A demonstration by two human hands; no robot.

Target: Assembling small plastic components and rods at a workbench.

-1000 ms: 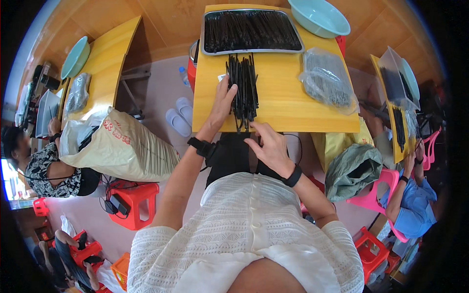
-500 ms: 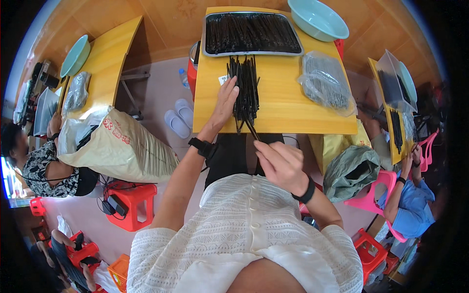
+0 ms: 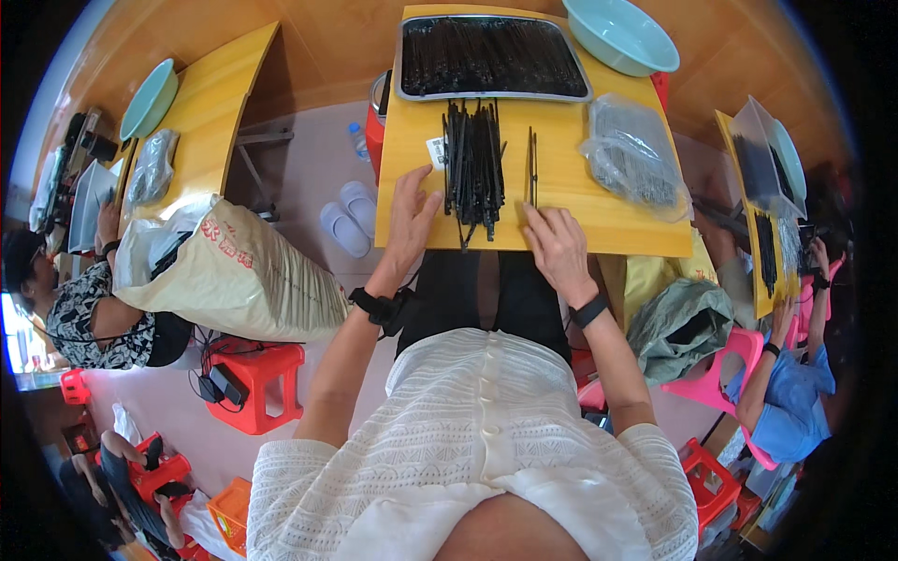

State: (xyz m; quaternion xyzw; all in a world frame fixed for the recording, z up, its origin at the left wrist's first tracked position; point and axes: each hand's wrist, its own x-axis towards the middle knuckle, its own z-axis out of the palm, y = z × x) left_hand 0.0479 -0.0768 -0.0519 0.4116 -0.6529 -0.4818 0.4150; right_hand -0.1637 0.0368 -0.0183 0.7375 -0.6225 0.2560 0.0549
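A bundle of thin black strips [image 3: 472, 168] lies lengthwise on the yellow table [image 3: 617, 236] in front of me, its ends uneven. My left hand [image 3: 410, 217] rests at the bundle's left side, its fingers apart and holding nothing. Right of the bundle, a couple of separate black strips [image 3: 533, 154] lie nearly parallel on the table. My right hand [image 3: 558, 248] has its bent fingers closed at their near ends. Beyond the bundle stands a metal tray [image 3: 496, 96] filled with many more such strips.
A clear plastic bag of strips [image 3: 636, 154] lies on the right of the table, with a pale blue basin [image 3: 622, 37] behind it. A large sack [image 3: 253, 271] stands left; a grey-green bag [image 3: 681, 318] is at right. Co-workers sit on both sides.
My right hand has moved away from my body, up onto the table, and the strips it held now lie beside the bundle. My left hand has slid off the bundle toward me.
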